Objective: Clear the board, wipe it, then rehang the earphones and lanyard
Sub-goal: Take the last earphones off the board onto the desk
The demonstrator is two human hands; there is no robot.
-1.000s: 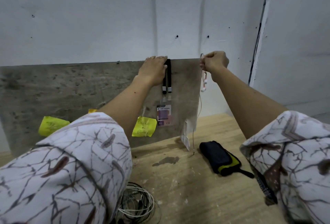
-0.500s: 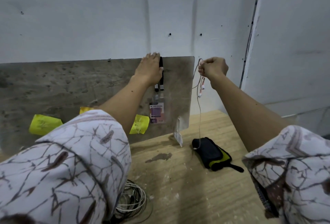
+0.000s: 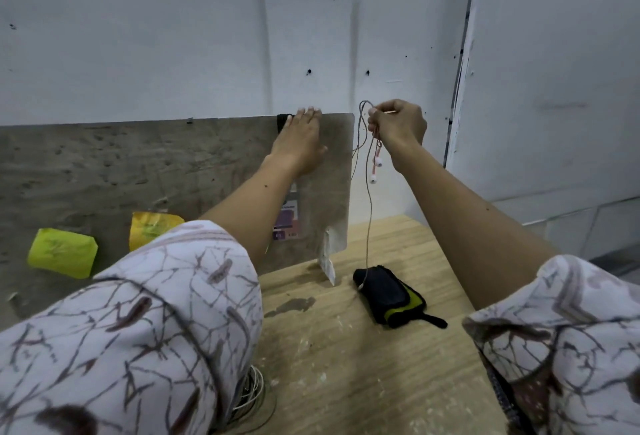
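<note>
Holding the earphones [image 3: 375,164] just right of the board [image 3: 145,171]
Right hand [image 3: 398,124] fingers pinch the cord; left hand [image 3: 300,143] lies flat, fingers straight, over the lanyard [image 3: 283,121] at the board's top edge

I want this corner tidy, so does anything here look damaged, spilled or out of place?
Yes. A dark stain marks the wooden table below the board. The yellow sticky notes on the board are crumpled, and a white tag hangs loose from its lower right corner.
</note>
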